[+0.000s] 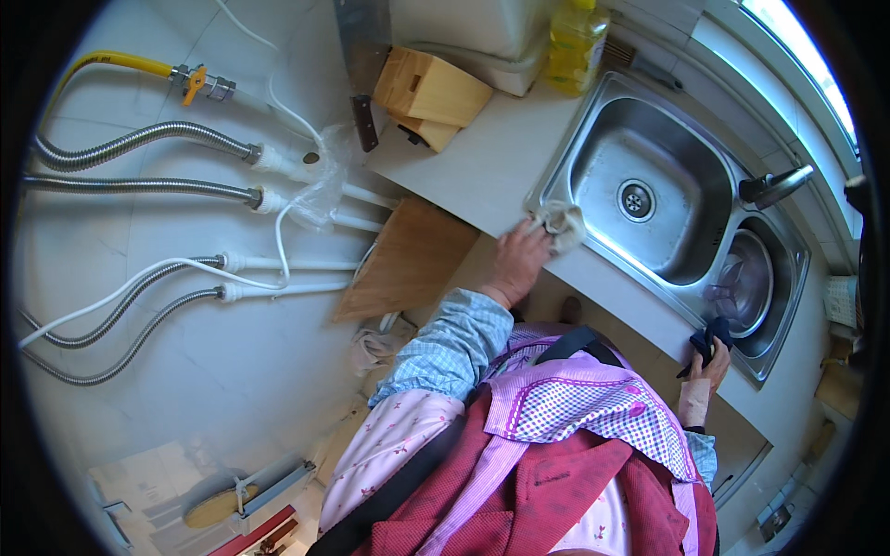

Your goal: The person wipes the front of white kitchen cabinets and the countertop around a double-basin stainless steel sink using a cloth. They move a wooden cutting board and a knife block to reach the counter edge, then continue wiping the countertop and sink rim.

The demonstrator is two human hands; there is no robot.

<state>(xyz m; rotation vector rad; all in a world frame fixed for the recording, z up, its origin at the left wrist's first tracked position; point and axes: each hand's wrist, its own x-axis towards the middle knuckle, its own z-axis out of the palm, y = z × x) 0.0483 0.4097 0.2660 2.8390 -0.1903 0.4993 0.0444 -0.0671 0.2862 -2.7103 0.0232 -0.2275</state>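
Countertop (491,176) of a pale, smooth material surrounds the double-bowl stainless-steel sink (681,153), with a window (807,56) beyond the sink's far side. At the sink's near-left corner, the left hand (522,255) touches a bunched cream cloth (562,227); motion blur softens its fingers, and whether they grip the cloth or only press on it I cannot tell. By the sink's near edge, beside the smaller bowl, the right hand (712,361) has its thumb and fingers closed around a dark navy cloth (712,335). A round metal basin (766,295) sits in the sink's smaller bowl, and the faucet (777,185) rises behind the sink. Yellow liquid fills a clear detergent bottle (575,51) just off the sink's far-left corner; a wooden knife block (434,88) stands farther left of the sink. Well left of the sink, a pale tiled wall (185,352) carries braided metal hoses (148,139), white pipes (320,264) and a yellow hose (120,61), with a wooden board (408,255) nearer the sink.
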